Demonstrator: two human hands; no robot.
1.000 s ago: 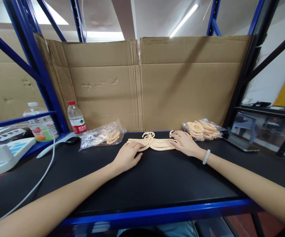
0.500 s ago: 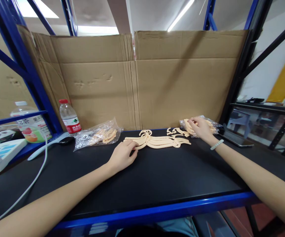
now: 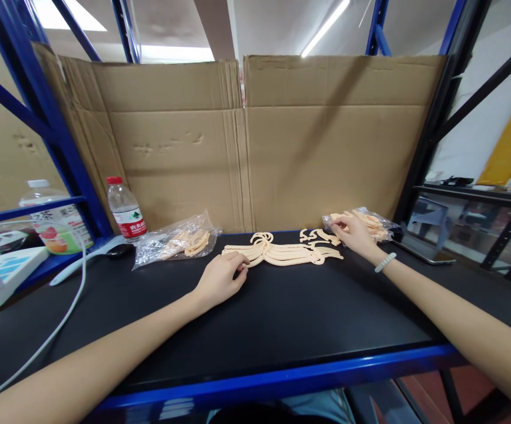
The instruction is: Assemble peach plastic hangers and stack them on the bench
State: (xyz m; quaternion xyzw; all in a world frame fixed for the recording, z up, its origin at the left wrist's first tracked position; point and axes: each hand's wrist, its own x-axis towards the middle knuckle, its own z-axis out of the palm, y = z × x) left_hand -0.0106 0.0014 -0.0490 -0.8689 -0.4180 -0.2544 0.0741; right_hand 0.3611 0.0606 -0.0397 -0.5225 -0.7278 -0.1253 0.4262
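Pale beige curved strips lie side by side on the black tabletop, with a fan of curls at their upper left. My left hand rests on the left end of these strips, fingers lightly bent and the thumb apart from them. At the right, my right hand is at the near side of a heap of beige pieces on a clear plastic bag. Its fingertips come together; what they hold, if anything, is too small to tell. Small curved pieces lie left of that hand.
Another clear bag with beige pieces lies at the left. Behind it stand a red-capped water bottle and a brush. Cardboard walls the back. A phone-like flat object lies far right; a white cable crosses the left side.
My right hand has shifted slightly left and nearer, from over the heap toward its near left edge. My left hand stays in place on the strips.
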